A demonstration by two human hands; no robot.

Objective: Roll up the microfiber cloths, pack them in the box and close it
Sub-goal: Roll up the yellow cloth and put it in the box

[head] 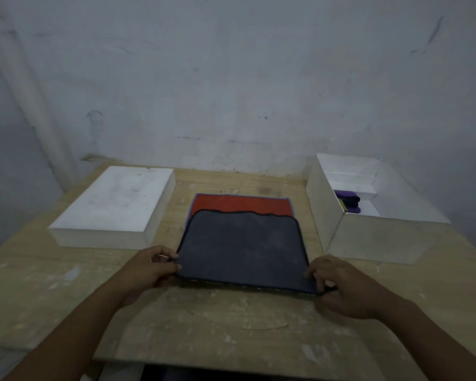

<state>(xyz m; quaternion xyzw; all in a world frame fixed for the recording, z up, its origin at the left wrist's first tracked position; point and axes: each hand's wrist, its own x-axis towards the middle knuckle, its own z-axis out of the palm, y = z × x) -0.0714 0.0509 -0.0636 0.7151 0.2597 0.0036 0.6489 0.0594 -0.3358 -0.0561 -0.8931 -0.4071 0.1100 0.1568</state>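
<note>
Two cloths lie stacked at the middle of the table [231,320]: our dark grey cloth [242,248] spreads flat, near edge running left to right, over an orange cloth [239,204] whose far strip shows beyond it. We pinch its near left corner with our left hand [149,268] and its near right corner with our right hand [341,284], forearms reaching forward, knuckles up. Rolled purple and black cloths [348,200] sit in the open white box [374,240] at the right, its white lid [116,204] well apart at the left.
</note>
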